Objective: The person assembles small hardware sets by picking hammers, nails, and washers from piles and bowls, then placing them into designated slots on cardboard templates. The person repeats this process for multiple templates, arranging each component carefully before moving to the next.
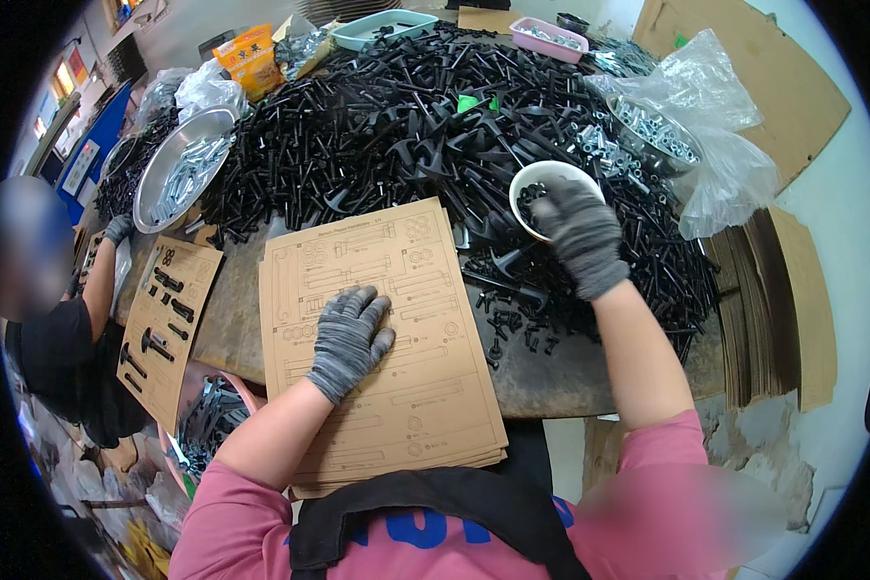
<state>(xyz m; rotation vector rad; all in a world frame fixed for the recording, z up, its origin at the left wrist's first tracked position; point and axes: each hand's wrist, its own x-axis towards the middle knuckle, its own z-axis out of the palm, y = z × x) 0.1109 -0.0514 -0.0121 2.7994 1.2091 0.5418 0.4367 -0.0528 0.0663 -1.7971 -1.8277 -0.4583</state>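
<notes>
My left hand (349, 340), in a grey knitted glove, lies flat with fingers apart on a stack of brown cardboard sheets (358, 251) printed with outlines of bolts and nuts. Over a white bowl (523, 177) to the right, my right hand (580, 229), gloved alike, reaches in with its fingers curled together. Small black parts, perhaps nuts, lie in the bowl. What the right fingertips pinch, if anything, is hidden and slightly blurred. Behind both hands spreads a large heap of black bolts (338, 145).
At the left, a person (68, 329) works by a cardboard sheet (179, 311) carrying black parts. Metal bowls hold silvery bolts (191, 172) and nuts (652, 128). Pink (551, 41) and teal (385, 27) trays stand behind the heap. Stacked cardboard (759, 309) stands at the right edge.
</notes>
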